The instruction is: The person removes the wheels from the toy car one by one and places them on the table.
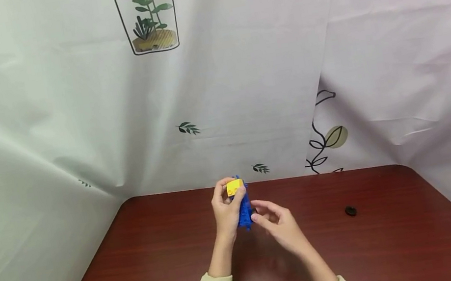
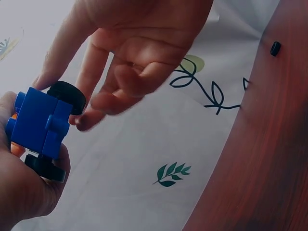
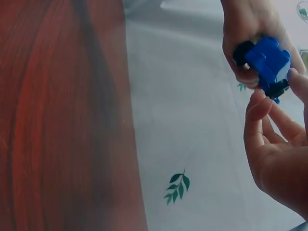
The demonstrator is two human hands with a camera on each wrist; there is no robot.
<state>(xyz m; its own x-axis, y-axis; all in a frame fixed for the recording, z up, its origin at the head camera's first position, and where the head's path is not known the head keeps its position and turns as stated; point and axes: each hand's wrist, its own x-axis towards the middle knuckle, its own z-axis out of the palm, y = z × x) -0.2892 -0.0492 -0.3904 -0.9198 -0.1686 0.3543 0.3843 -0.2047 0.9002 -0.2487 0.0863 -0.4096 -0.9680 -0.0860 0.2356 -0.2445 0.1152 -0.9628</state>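
Note:
My left hand (image 1: pixel 225 216) grips a blue toy car (image 1: pixel 244 211) made of building bricks, held up over the table. A yellow brick (image 1: pixel 235 187) sits on it near my left thumb. At the car's right side, my right hand (image 1: pixel 284 227) pinches a black wheel (image 2: pixel 67 94) between thumb and fingertips. The wheel lies right against the car's side. In the left wrist view another black wheel (image 2: pixel 44 168) is on the opposite side of the same end, close to my left palm. My left fingers hide part of the car.
One loose black wheel (image 1: pixel 351 211) lies on the dark red wooden table (image 1: pixel 152 267), to the right of my hands. Behind the table's far edge hangs a pale cloth (image 1: pixel 251 81) printed with plants, which also runs along both sides.

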